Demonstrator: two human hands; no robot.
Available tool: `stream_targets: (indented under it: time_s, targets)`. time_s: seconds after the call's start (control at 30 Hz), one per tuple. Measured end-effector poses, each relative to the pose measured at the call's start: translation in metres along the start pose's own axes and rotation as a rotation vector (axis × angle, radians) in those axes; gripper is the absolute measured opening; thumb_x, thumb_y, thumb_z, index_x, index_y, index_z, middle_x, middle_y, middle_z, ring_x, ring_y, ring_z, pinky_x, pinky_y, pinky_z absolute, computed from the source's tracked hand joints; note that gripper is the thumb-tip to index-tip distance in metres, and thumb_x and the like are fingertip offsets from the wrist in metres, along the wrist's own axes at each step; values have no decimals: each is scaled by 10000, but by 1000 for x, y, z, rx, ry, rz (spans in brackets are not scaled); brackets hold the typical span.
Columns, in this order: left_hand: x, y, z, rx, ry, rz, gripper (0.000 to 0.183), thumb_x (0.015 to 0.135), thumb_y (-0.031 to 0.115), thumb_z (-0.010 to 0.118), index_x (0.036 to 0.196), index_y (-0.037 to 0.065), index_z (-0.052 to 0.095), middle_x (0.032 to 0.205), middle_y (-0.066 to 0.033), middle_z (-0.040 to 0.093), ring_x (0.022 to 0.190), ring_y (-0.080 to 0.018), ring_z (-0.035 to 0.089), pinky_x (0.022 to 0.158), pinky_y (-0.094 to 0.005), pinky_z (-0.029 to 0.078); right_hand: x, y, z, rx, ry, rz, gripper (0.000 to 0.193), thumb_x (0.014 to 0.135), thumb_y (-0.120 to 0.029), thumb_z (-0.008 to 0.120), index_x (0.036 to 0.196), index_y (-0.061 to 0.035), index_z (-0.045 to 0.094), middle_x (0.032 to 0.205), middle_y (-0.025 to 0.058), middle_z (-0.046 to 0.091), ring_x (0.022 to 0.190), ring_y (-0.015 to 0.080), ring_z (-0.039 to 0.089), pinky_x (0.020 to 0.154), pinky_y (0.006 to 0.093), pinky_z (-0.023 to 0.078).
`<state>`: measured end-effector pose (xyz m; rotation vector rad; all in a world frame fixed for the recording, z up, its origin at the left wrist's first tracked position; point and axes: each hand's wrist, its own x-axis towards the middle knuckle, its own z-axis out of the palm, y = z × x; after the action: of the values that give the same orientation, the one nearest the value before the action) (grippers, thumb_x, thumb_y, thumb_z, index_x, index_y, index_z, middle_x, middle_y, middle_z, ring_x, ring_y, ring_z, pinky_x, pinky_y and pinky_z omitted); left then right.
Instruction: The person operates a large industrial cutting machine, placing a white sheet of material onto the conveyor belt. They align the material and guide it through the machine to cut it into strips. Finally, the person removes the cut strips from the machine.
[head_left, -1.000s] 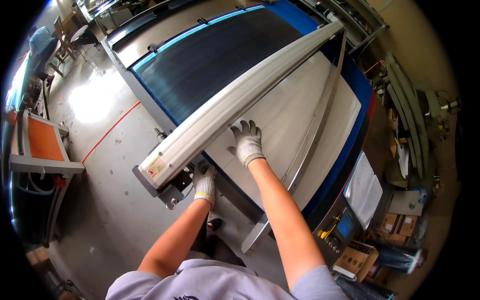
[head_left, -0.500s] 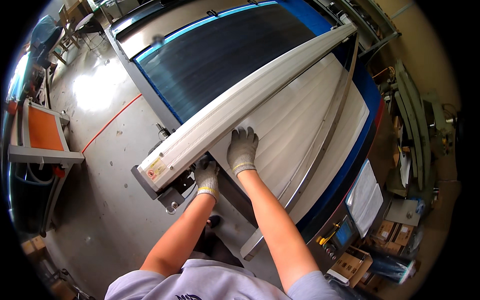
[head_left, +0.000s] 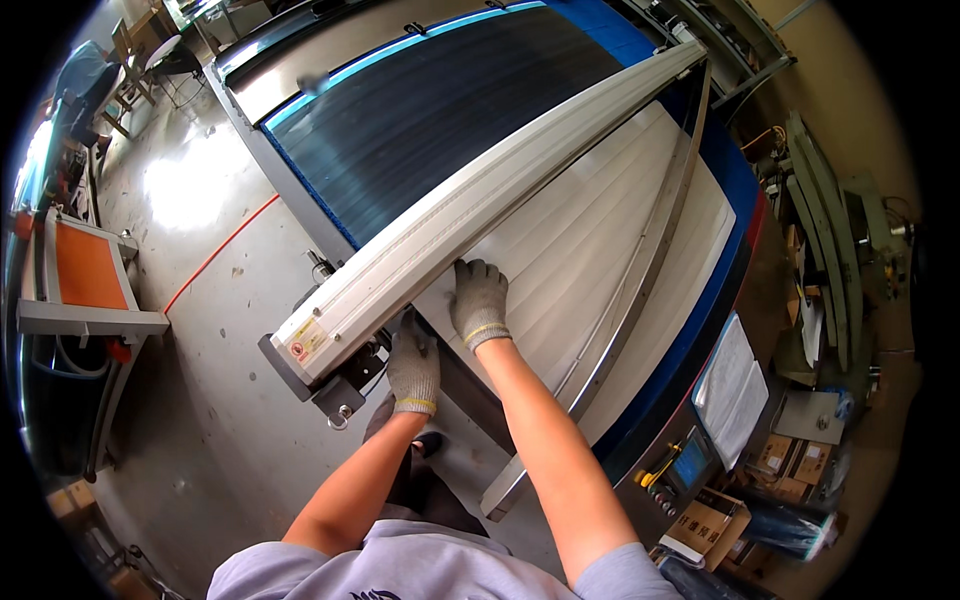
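My right hand (head_left: pixel 481 303), in a grey knit glove with a yellow-striped cuff, lies on the white slatted bed (head_left: pixel 590 235) of a large flat machine. Its fingers are side by side and a little bent, with the tips near the lower edge of a long white beam (head_left: pixel 480 210). Beside the machine's dark side rail (head_left: pixel 465 390) is my left hand (head_left: pixel 413 368), gloved alike. The left fingers reach up toward the beam's underside, close to its near end, and nothing shows in them. Whether the left fingertips touch the beam cannot be made out.
A dark sheet (head_left: pixel 440 130) covers the bed beyond the beam. A thin metal bar (head_left: pixel 645 270) crosses the bed on the right. Papers (head_left: pixel 730 385) and a small control screen (head_left: pixel 690 460) are at the right edge. An orange-panelled stand (head_left: pixel 88 265) is on the left.
My left hand has come out from under the beam, showing more of its fingers. My right hand has shifted slightly left, and its fingers are closer together and more bent.
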<state>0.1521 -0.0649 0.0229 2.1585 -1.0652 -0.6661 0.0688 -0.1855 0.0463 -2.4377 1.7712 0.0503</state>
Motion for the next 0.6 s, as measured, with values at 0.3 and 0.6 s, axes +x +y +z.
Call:
stream_targets:
  time_s: [0.3,0.6]
  targets:
    - [5,23,-14,302,-154,112,723,835,236,658,1461,95,326,979,-218,603,838,-379,645,711,-468,524,9,12,-25,-80,-205,-61,665,811,-372,706,1391,-164,456,1171,93,578,1124,261,532,962,423,418]
    - [5,14,-7,291,-128,123,771,839,254,655,1469,31,272,987,-214,604,847,-368,651,719,-451,532,9,18,-27,-31,-182,-76,681,767,-421,744,1361,-202,495,1145,76,607,1117,254,542,955,432,421]
